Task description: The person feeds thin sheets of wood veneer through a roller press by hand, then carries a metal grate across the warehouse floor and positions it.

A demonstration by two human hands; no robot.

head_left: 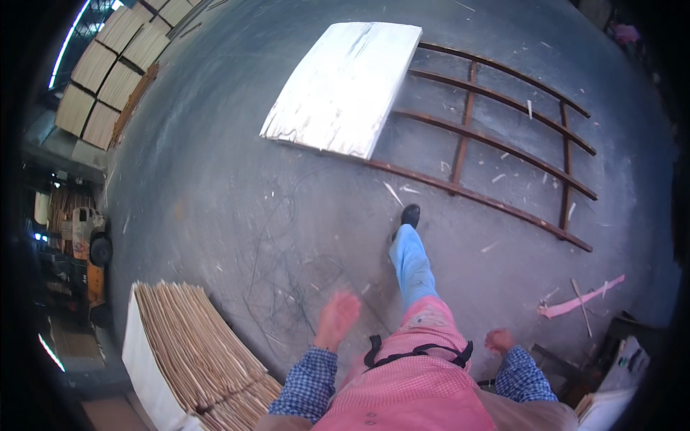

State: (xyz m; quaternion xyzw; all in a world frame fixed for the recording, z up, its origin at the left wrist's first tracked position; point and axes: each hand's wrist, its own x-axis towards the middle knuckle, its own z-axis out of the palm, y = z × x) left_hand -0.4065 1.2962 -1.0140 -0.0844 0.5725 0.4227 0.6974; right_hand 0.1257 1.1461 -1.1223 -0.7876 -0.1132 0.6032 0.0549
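Observation:
I look down at my own body as I walk over a grey concrete floor (237, 179). My left hand (338, 316) swings in front of me, blurred, fingers apart, holding nothing. My right hand (498, 339) hangs at my side with the fingers curled in and nothing in it. One leg in light blue trousers with a black shoe (410, 214) steps forward. Ahead lies a white flat sheet (345, 86) resting on one end of a rusty metal frame (503, 147).
A stack of thin wooden sheets (190, 345) stands at the lower left. More stacked boards (118, 57) are at the far upper left, a forklift (86, 248) at the left edge. A pink strip (581, 298) and wood scraps litter the floor at the right.

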